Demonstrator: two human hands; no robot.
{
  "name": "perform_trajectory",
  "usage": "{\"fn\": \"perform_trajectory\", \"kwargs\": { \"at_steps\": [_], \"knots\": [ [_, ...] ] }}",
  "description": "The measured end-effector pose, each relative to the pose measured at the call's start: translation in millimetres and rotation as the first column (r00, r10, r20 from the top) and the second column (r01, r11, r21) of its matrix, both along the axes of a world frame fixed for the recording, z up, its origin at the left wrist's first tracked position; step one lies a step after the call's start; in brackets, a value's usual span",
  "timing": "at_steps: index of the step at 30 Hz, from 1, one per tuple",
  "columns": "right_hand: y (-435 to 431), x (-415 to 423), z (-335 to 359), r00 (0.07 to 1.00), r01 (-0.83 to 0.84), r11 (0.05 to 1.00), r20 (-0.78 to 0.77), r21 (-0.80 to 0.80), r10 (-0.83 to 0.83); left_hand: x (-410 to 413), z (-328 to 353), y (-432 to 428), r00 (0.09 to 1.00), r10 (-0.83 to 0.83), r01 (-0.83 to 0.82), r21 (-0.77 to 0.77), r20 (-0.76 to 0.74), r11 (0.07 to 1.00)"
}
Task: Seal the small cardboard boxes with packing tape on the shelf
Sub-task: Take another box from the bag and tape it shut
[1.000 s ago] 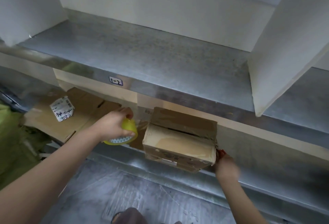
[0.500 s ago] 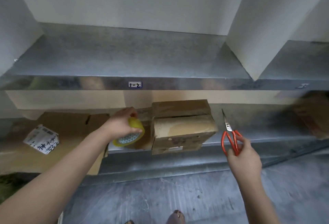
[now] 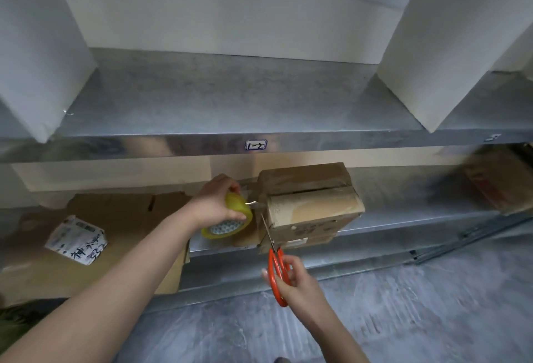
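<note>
Head camera view: a small brown cardboard box (image 3: 310, 204) sits at the front edge of the lower galvanised metal shelf (image 3: 403, 209), directly below a small handwritten label reading "1-2" (image 3: 256, 145) on the lip of the upper metal shelf (image 3: 230, 103). A dark slit runs across the box top between its two flaps, and the nearer flap looks glossy.

The left hand (image 3: 219, 207) grips a yellow roll of clear packing tape (image 3: 230, 220), fingers curled over its top and thumb on the near side, holding it just beside the left face of the box. A short strip seems to run from the roll toward the box's upper left corner, though blur makes it hard to tell.

The right hand (image 3: 294, 282) holds a pair of scissors with orange loop handles (image 3: 275, 261), fingers curled through and around the loops. The thin metal blades point up along the box's left front corner and into the gap between roll and box; whether they touch the strip cannot be told.

To the left on the lower shelf lies a sheet of flattened brown cardboard (image 3: 124, 218), and on it rests a small white carton with dark handwritten characters (image 3: 76, 243). A blurred brown cardboard box (image 3: 501, 181) stands at the far right of the same shelf. Tall white upright panels (image 3: 450, 45) stand on the upper shelf. Below lies a grey concrete floor (image 3: 403, 319).
</note>
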State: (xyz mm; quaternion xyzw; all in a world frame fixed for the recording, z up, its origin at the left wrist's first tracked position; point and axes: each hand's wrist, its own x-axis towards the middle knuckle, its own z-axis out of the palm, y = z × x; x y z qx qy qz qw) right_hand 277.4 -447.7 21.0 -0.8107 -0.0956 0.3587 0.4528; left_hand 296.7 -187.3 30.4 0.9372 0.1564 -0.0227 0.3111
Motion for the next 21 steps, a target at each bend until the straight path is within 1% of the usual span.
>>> {"fn": "perform_trajectory", "kwargs": {
  "at_steps": [2,4,12,15,21],
  "knots": [
    [5,2,0,0.997,0.016,0.999,-0.073,0.028,-0.014,2,0,0,1.0,-0.002,0.002,0.002,0.002,1.0],
    [11,6,1,0.993,0.035,0.998,-0.113,0.048,-0.029,3,0,-1,1.0,-0.002,0.002,-0.005,-0.004,1.0],
    [32,20,-4,0.976,0.095,0.993,-0.204,0.063,-0.081,4,0,-1,1.0,-0.014,0.014,0.005,-0.012,1.0],
    [33,24,-11,0.966,0.111,0.988,-0.248,0.11,-0.081,4,0,-1,1.0,-0.016,0.016,0.004,-0.009,1.0],
    [31,30,-18,0.964,0.136,0.981,-0.247,0.139,-0.099,5,-2,-2,1.0,-0.014,0.014,-0.002,-0.007,1.0]
  ]
}}
